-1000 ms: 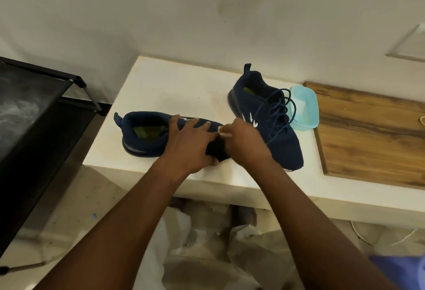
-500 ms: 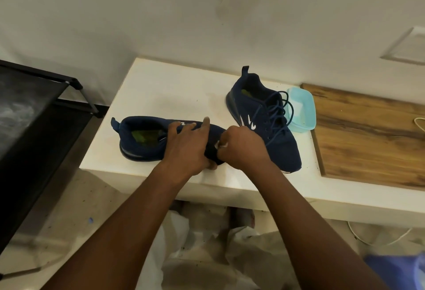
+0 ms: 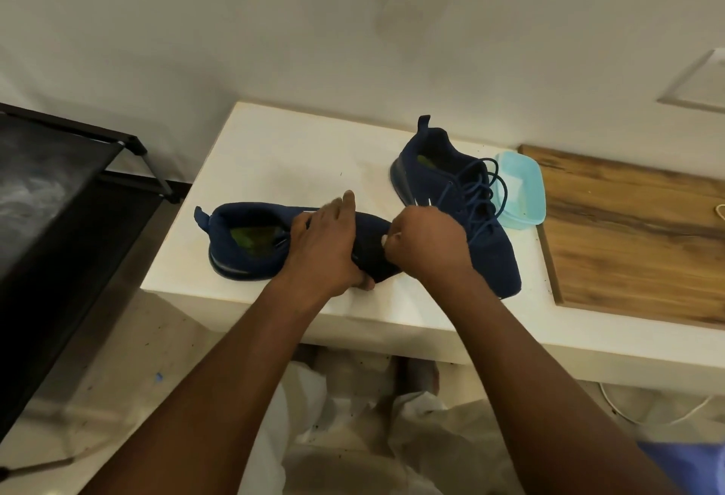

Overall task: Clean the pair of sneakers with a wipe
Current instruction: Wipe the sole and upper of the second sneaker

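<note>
Moved: the right hand (image 3: pixel 427 243) has edged slightly toward the toe since a second ago; the left hand (image 3: pixel 325 247) stays over the midfoot, its forefinger now stretched further out.
Left hand: laid across the near shoe (image 3: pixel 243 235), fingers over the top and thumb tucked round the near side, holding it down.
Right hand: balled into a fist round the wipe (image 3: pixel 386 238), pressed to the shoe's toe.
Wipe: white, only a small crumpled corner shows between fist and shoe; the rest is hidden in the fist.
Near shoe: navy knit mesh, lying along the front edge of the counter (image 3: pixel 282 157), heel tab to the left, greenish insole inside; laces and toe tip are covered by the hands.
Far shoe (image 3: pixel 490 255): same navy mesh, upright, blue laces loose, small white logo partly behind the right hand, toe toward the viewer.
Tub (image 3: pixel 521 196): pale blue translucent plastic, rounded rectangle, touching the far shoe's right side; contents hard to make out.
Counter: smooth, white, square-edged.
Board (image 3: pixel 627 239): streaked brown wood, cut off at the right.
Rack (image 3: pixel 59 188): black frame, left, cropped.
</note>
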